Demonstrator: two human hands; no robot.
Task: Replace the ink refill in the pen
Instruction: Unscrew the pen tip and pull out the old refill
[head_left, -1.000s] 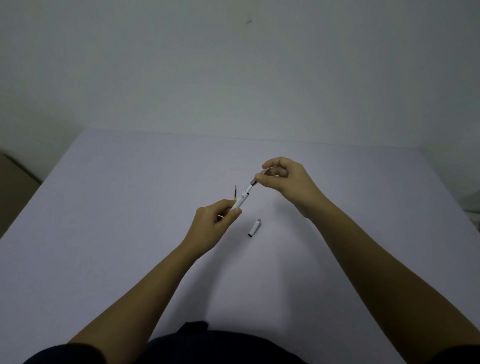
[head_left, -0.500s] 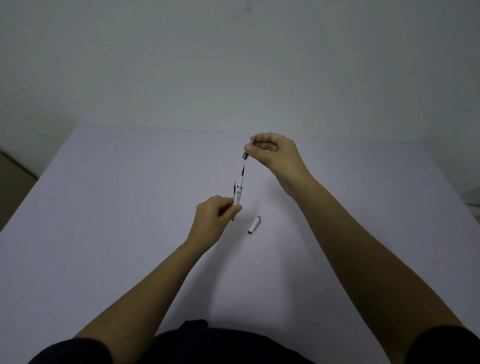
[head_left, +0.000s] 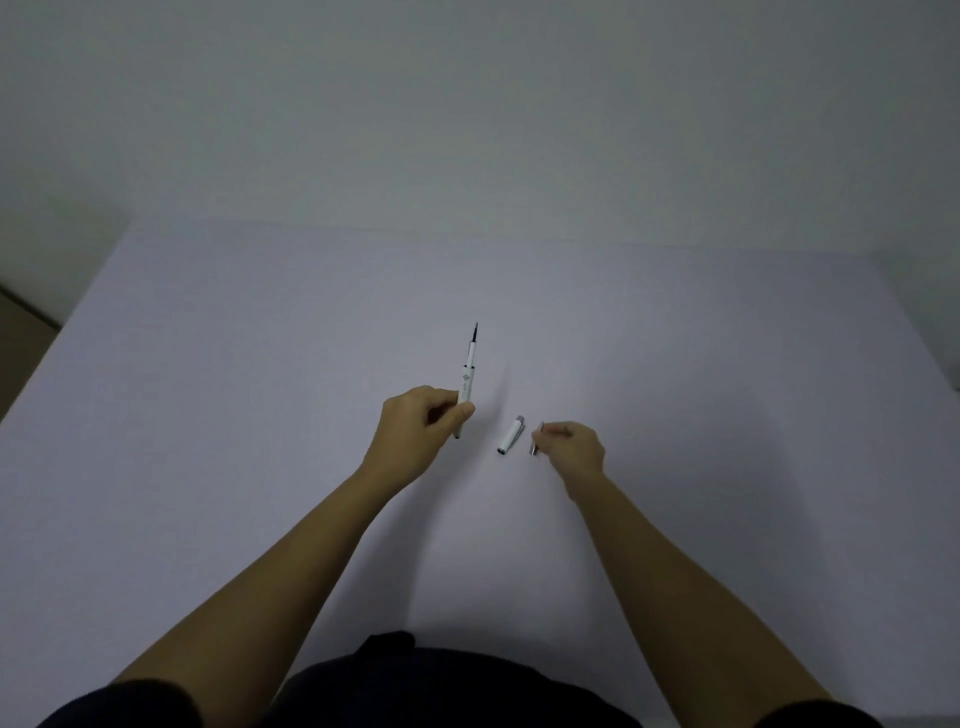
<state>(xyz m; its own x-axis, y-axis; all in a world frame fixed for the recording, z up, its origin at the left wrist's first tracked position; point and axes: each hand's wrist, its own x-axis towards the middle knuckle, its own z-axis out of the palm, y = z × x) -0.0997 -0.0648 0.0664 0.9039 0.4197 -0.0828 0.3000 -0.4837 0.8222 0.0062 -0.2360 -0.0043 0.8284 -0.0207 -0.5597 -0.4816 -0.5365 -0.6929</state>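
My left hand (head_left: 415, 436) grips the lower end of a white pen barrel (head_left: 466, 383) and holds it nearly upright over the table. The ink refill (head_left: 474, 338) sticks out of the barrel's top, ending in a dark point. The white pen cap (head_left: 511, 435) lies on the table just right of that hand. My right hand (head_left: 574, 449) is low at the table beside the cap, its fingers curled around the small grey metal tip piece (head_left: 534, 448), which is close to the surface.
The pale lilac table (head_left: 234, 364) stretches in all directions, and a plain wall rises behind its far edge. Both of my bare forearms reach in from the bottom of the view.
My right hand pulled the metal tip piece off the pen and brought it down from above the barrel to the table, right of the cap. The left hand tilted the barrel upright.
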